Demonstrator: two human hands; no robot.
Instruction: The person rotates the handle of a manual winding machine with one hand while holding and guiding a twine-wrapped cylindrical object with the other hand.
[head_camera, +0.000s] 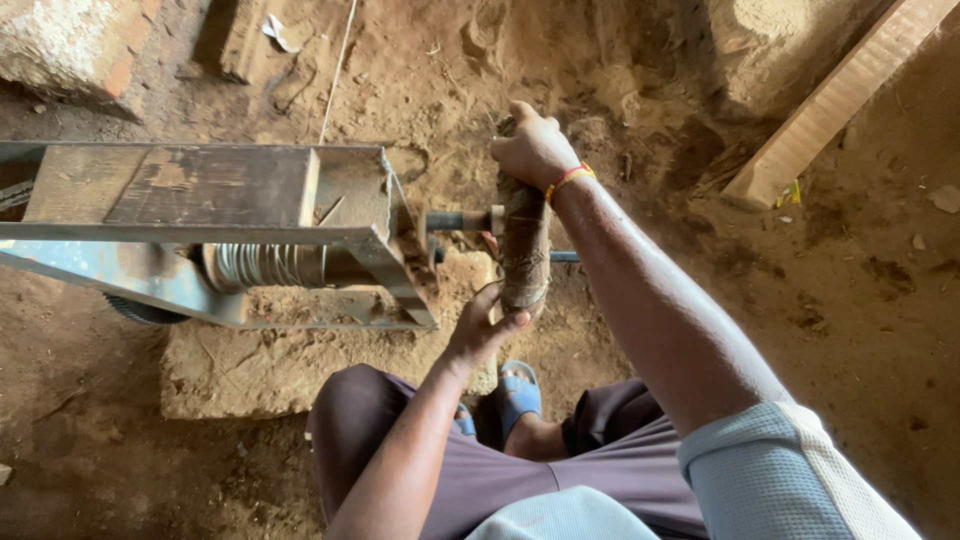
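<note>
The fingers of the right hand (533, 148) curl tight over the top end of a brown wooden roller (524, 250), near the middle of the frame. An orange and yellow band (568, 179) sits on that wrist. The fingers of the left hand (480, 328) press together against the bottom end of the same roller, with the thumb up along its side. So the roller stands between the two hands, held at both ends.

The roller sits on a thin metal rod (458, 220) that sticks out of a metal frame (350, 238) at the left of the frame. Inside the metal frame is a coil of grey wire (265, 264). The metal frame rests on a flat stone block (250, 365).

Below the hands, the person's foot wears a blue sandal (520, 388). A long wooden plank (835, 100) lies at the upper right. The dirt floor (860, 300) is brown and dusty all around.
</note>
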